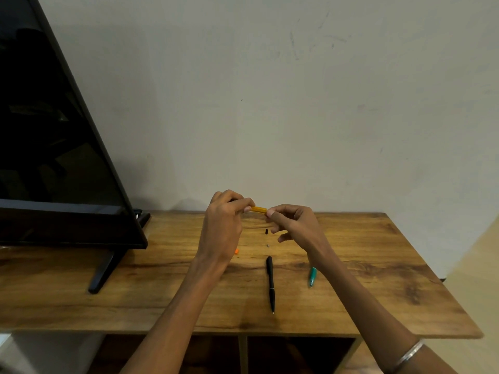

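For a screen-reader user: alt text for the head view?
The left hand and right hand pinch a yellow pen barrel above a wooden table. A black pen and a teal pen lie on it; a television stands at left.

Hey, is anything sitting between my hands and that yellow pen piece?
Nothing visible does. The left hand and the right hand pinch the yellow pen piece at its two ends, above the table. The small black part and the black pen lie on the table, clear of the grip.
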